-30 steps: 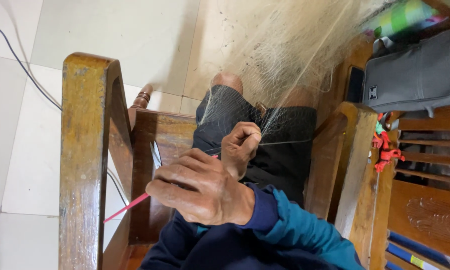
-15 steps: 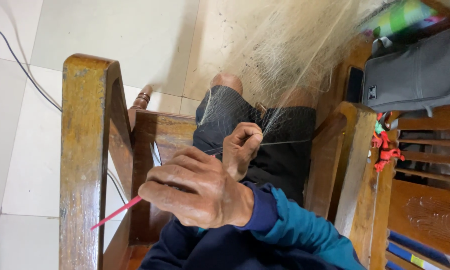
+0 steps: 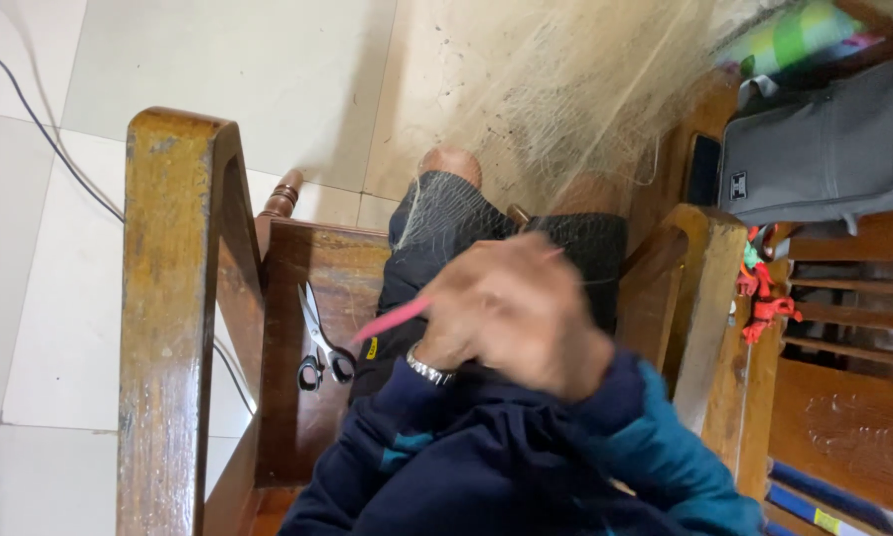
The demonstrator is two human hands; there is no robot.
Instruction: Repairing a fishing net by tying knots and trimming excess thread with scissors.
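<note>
Hands (image 3: 511,308) blur together over the lap, closed around a pink netting needle (image 3: 392,320) pointing toward nine o'clock; which hand grips it is unclear. Fishing net (image 3: 565,109), at twelve o'clock, looks light, limp and snag-prone, best pinched at a strand.

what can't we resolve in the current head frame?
- Right hand: motion-blurred; grip unreadable.
- Left hand: hidden behind the right hand and dark blue sleeve.
- Thin pink plastic netting needle: rear end lost behind the blurred hand.
- Pale fine-mesh fishing net: strands at the hands too fine to trace.
- Small steel scissors: visible, untouched.
</note>
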